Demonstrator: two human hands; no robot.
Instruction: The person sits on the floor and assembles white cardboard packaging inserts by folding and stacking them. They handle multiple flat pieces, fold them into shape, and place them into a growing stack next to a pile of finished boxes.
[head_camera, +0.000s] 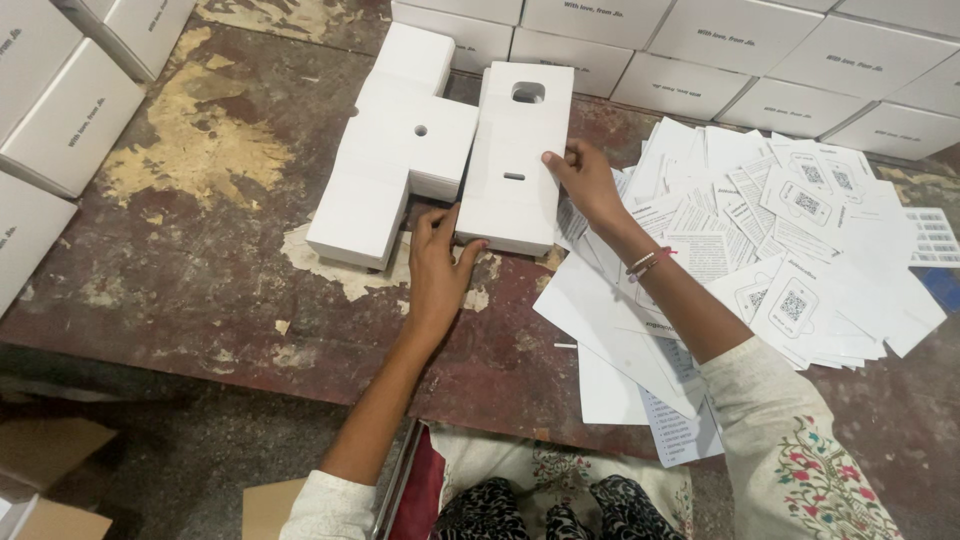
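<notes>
Two stacks of flat white die-cut cardboard inserts lie on a worn brown table (200, 250). The right stack (515, 150) is a long rectangle with a cut-out hole near its far end and a small slot in the middle. My left hand (437, 262) grips its near left corner, thumb against the near edge. My right hand (583, 178) holds the top sheet at its right edge, fingers curled over it. The left stack (395, 140) is stepped in outline with a small round hole, and it touches the right stack's side.
Loose white leaflets and cards with square printed codes (780, 240) are spread over the table's right side. Closed white boxes (700, 45) line the far edge and more white boxes (60, 100) stand on the left. Brown cardboard pieces (50, 470) lie on the floor below.
</notes>
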